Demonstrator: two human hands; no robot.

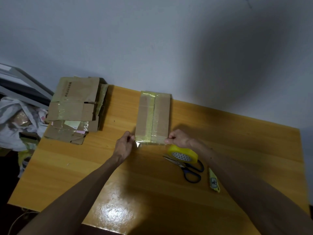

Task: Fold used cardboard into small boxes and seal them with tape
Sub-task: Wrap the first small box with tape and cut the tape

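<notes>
- A closed cardboard box (153, 114) lies flat at the middle of the counter (84, 167), toward its far edge. A yellowish band of tape runs along its length.
- A strip of tape (149, 142) stretches across the near end of the box, from corner to corner.
- The left hand (125, 145) is at the near left corner of the box. Its grip is clenched on the loose end of the strip, pinched between thumb and fingers.
- The right hand (177, 139) is at the near right corner, its grip pinching the other end of the strip.
- A yellow tape roll (183, 154) sits just near of the right hand, tilted. Whether it rests on the counter or hangs from the strip, I cannot tell.
- Scissors (188, 167) with dark handles lie partly under the roll, blades pointing left.
- A yellow cutter (214, 182) lies right of the scissors, close to the right forearm.
- A stack of flattened cardboard (74, 109) sits on the far left corner of the counter.
- A pale plastic bag (15, 119) sits beyond the left edge of the counter.
</notes>
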